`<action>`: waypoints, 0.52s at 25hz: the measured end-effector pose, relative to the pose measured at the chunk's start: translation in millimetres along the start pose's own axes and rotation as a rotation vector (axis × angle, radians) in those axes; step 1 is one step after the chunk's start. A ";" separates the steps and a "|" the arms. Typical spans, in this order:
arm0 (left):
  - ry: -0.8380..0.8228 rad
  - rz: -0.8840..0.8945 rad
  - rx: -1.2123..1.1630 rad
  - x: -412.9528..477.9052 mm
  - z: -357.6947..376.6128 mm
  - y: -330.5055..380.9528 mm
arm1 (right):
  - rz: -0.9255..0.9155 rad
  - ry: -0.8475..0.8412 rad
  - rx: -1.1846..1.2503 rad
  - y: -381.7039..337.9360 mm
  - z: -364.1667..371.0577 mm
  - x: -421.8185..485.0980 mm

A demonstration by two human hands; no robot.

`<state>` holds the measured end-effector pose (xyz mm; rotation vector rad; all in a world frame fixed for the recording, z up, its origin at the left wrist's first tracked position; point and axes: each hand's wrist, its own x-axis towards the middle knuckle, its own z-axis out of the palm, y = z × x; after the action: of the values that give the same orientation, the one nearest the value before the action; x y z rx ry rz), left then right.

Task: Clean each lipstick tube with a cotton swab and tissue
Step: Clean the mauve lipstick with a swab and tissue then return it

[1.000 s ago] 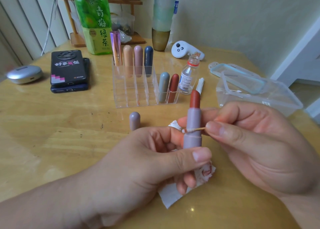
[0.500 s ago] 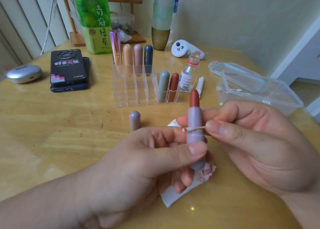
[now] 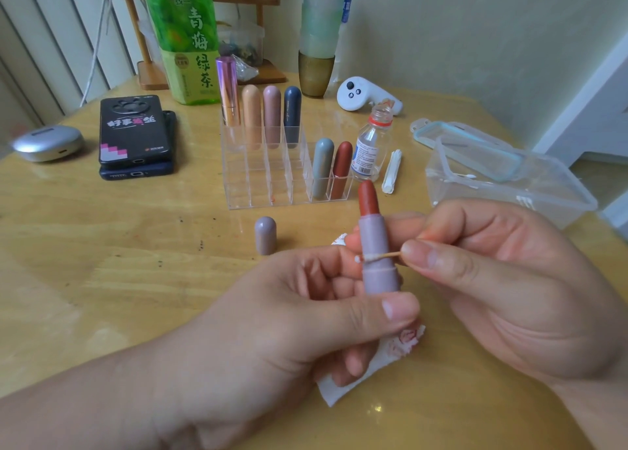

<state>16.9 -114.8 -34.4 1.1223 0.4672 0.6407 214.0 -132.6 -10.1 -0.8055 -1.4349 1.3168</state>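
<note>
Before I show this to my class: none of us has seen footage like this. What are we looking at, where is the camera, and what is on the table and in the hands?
There is no machine here. A person works with two bare hands, and the one camera sits on their head, looking forward and down. The left hand grips an open lilac lipstick tube with its red stick wound up. The right hand pinches a cotton swab, whose white tip lies against the tube. Under the hands, a stained tissue lies on the wooden table. A matching lilac cap stands nearby. Behind are a clear organiser holding six lipsticks, a small bottle and a clear plastic box.
</note>
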 end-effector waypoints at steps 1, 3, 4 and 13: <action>-0.030 -0.010 -0.042 -0.5 0.8 1.9 | 0.003 0.010 -0.012 -0.3 -0.7 0.1; -0.028 -0.003 -0.036 -1.2 1.3 2.3 | 0.001 0.030 -0.029 -1.6 -2.1 0.2; 0.000 0.007 0.003 -1.4 1.3 1.2 | -0.003 0.035 -0.035 -2.3 -2.5 0.1; 0.117 -0.017 0.100 -0.5 -2.1 0.9 | -0.021 0.045 -0.098 -1.0 -2.9 -0.2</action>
<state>15.0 -113.4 -34.4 1.1784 0.6141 0.6765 216.9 -132.1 -9.4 -0.8767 -1.4777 1.2130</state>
